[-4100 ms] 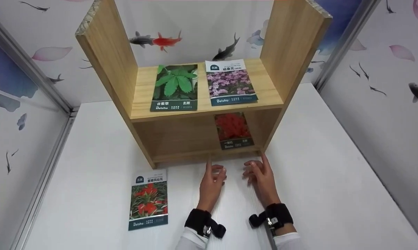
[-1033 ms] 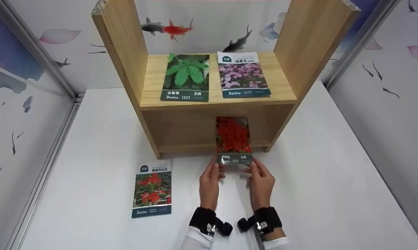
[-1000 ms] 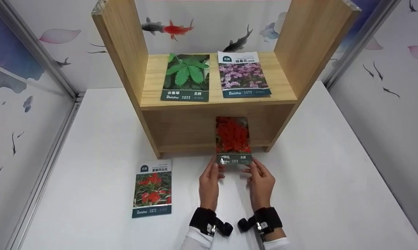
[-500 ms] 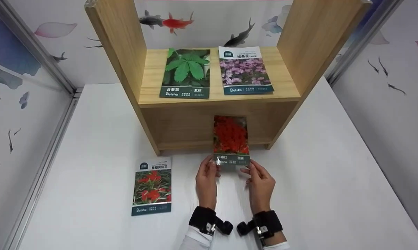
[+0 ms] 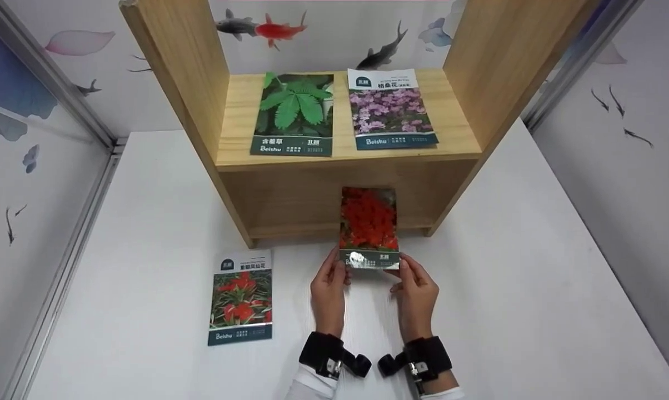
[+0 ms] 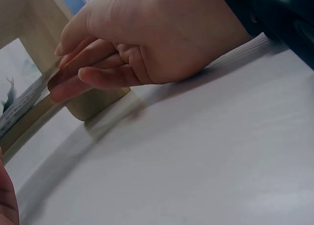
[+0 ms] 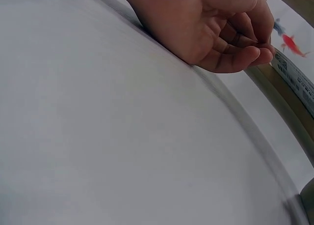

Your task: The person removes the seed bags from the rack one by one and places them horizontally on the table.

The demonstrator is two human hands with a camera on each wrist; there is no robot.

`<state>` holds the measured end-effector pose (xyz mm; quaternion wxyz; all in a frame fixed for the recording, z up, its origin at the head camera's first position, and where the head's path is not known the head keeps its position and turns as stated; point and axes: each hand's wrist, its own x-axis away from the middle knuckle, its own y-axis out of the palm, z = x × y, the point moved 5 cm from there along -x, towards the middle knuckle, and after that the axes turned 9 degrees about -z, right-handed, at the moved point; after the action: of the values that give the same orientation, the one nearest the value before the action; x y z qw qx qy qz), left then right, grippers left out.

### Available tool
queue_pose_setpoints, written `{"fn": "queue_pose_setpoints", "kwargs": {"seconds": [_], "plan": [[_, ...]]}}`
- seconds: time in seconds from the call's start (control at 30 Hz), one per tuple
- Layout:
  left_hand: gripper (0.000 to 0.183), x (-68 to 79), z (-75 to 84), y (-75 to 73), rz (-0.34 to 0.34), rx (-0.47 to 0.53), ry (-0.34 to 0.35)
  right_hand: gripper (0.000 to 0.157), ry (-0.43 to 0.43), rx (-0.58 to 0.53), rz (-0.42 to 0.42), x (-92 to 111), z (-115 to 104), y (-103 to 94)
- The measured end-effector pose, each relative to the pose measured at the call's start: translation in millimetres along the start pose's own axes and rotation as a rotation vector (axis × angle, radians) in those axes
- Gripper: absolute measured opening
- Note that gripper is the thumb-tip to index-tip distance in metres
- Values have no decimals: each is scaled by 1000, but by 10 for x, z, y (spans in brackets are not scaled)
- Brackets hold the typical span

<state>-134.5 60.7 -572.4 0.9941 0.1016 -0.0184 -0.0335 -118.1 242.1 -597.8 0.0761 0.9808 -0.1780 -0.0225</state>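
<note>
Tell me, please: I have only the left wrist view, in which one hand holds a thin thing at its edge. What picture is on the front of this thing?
Observer: The head view shows that it is a packet with red flowers pictured on its front.
Operator: Thank you. Is the right hand also holding it?
Observer: Yes, its thumb and fingers pinch the packet at the near right corner.
Operator: And does any other packet lie on the white table?
Observer: Yes, another red-flower packet lies flat there, to the left of the left hand and apart from it.
</note>
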Motion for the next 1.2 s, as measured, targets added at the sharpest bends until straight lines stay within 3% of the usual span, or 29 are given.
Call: {"fn": "queue_pose_setpoints", "kwargs": {"seconds": [0.17,0.33,0.6,0.83,0.97,1.2], "plan": [[36,95,-25,-59,-11,8,-12,40,16,2,-39,14,-1,14],[34,186,-157,-168,-17,8,-42,37,-1,37,-49,20,-3,33],[34,333,-242,-314,-23,-58,-77,40,35,64,-107,24,45,80],[35,457,-198,-413,-40,-50,-128,43,40,21,-210,36,44,139],[36,537,-115,-469,-64,-56,-173,44,43,73,-275,43,24,176],[36,653,34,-536,-47,-163,-195,50,65,164,-372,53,38,212]]}}
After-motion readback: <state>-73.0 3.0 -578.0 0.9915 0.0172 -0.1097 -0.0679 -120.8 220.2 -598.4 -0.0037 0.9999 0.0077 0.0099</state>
